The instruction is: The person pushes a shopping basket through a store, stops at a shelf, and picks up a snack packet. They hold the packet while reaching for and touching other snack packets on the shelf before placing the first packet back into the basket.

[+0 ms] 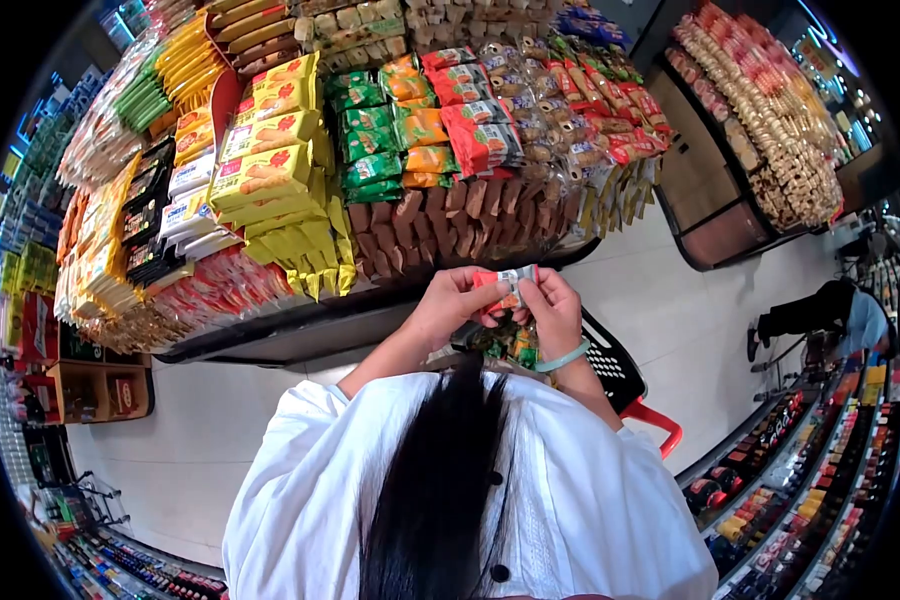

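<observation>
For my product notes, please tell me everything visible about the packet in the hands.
The small packet is red and whitish, with print too small to read. Its wrapper looks like shiny plastic film. The left hand and right hand hold it by its two sides, thumbs on its face, near the black basket. Whether it is sealed, I cannot tell.

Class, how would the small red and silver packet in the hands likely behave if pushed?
The packet would probably slide fairly easily, as its wrapper looks glossy. It is likely light: the left hand and right hand hold it with fingers alone. It seems unlikely to roll, looking flattish rather than round.
</observation>
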`<action>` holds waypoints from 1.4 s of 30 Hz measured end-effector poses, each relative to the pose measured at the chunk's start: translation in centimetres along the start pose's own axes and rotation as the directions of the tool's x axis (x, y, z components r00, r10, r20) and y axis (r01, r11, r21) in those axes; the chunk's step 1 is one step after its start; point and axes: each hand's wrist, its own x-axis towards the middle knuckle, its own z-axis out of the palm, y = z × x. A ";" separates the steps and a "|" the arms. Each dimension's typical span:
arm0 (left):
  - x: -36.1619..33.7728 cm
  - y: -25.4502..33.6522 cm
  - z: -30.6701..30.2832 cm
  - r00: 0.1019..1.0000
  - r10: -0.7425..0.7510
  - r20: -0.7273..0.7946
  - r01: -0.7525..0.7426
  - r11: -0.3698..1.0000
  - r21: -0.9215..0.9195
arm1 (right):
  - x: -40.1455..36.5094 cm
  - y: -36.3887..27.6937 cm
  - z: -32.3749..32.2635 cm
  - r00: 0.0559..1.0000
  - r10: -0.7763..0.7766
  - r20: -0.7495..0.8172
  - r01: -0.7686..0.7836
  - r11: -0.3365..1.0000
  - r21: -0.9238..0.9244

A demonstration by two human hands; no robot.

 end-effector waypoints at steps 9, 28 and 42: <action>-0.5 1.9 -0.5 0.998 0.063 -0.007 -0.063 0.996 0.060 | 1.1 -2.0 0.7 0.999 -0.029 0.038 0.033 0.996 -0.085; -0.8 5.1 -2.1 0.988 0.147 -0.048 -0.146 0.989 0.018 | 4.2 -10.4 2.4 0.747 -0.396 0.534 0.663 0.393 -0.637; -1.2 6.7 -1.9 0.974 0.224 0.007 -0.222 0.969 -0.104 | 6.9 -13.4 3.8 0.603 -0.224 0.765 0.791 0.294 -0.537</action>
